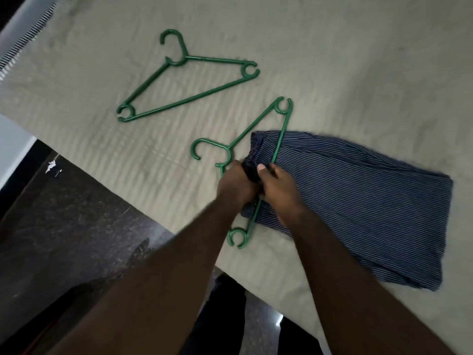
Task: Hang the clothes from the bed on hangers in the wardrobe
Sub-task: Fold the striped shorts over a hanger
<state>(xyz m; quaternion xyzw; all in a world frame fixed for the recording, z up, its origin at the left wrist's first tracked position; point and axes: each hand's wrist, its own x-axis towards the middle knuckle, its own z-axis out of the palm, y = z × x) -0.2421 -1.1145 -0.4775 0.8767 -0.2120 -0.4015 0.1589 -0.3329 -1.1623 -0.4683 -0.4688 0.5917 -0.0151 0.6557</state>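
A folded navy garment with thin white stripes [363,196] lies on the beige bed [358,60], near its front edge. A green plastic hanger [257,121] lies across the garment's left end, its bottom bar over the cloth. My left hand [236,180] and my right hand [277,183] meet at the garment's gathered waistband beside the hanger's neck. Both grip the bunched dark cloth there, fingers curled round it. A second green hanger [189,79] lies free on the bed, further back and to the left.
The bed's edge runs diagonally from the left down to the lower right. Dark polished floor [76,213] lies below it, with a small white scrap [52,165] on it. A white striped object [23,39] sits at the top left corner.
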